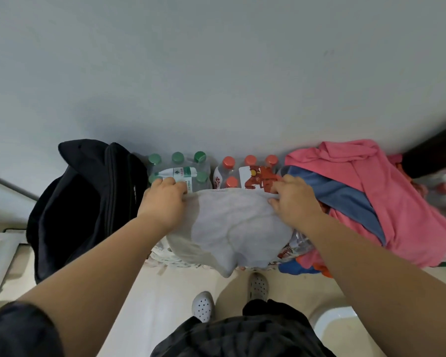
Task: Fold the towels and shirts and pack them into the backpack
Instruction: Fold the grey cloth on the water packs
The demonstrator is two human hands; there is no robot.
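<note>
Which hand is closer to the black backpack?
Left. The left hand grips the white towel right beside the backpack; the right hand grips the towel's other end, by the pink shirt.

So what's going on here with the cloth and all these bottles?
A person grips a white towel by its far edge, left hand on one corner, right hand on the other. The towel is draped over packs of water bottles. A black backpack sits to the left, and a pink shirt and blue shirt lie heaped on the right, not folded.
</note>
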